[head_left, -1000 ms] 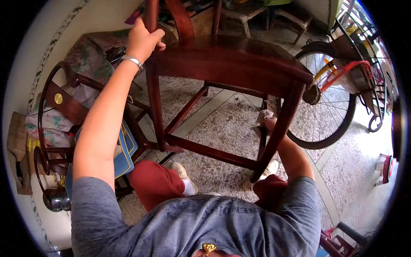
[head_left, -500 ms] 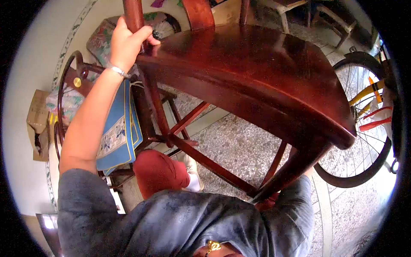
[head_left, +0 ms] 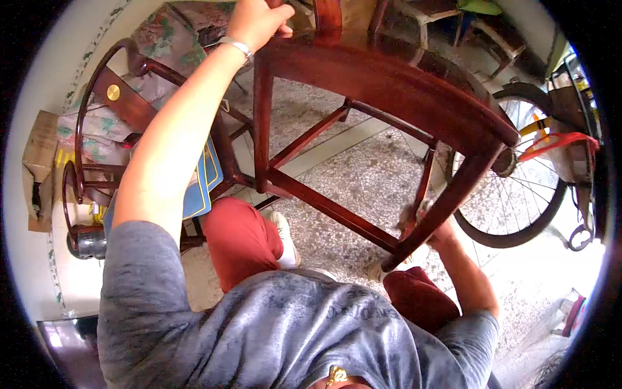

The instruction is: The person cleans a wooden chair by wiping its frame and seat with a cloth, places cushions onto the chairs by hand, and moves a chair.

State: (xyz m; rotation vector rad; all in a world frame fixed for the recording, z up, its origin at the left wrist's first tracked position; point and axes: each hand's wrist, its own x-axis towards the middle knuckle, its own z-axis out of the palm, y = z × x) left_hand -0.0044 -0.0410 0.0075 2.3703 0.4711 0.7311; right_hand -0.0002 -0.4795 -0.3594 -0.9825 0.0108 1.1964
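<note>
Since half a second ago, the chair (head_left: 389, 84) has tilted back in view: its seat top, broad then, is now a thin strip, and its front board faces the camera. The left hand (head_left: 258, 23) has shifted from nearer 10 o'clock to between 11 and 12, close to the top edge, and is wrapped around the chair's frame just above a seat corner. The right hand (head_left: 444, 232), hidden then, now shows between 3 and 4 o'clock, beside the front leg (head_left: 447, 203) and near the side rail (head_left: 422, 178). It is blurred and partly covered, so I cannot tell whether its fingers are closed.

The chair fills the view from the centre to 1 o'clock, slanting over the floor (head_left: 350, 175). A wheel (head_left: 551, 227) stands behind it at 3 o'clock, now more fully seen. An armchair (head_left: 120, 97) is near 10 o'clock, and blue sheets (head_left: 199, 196) lie at 9.
</note>
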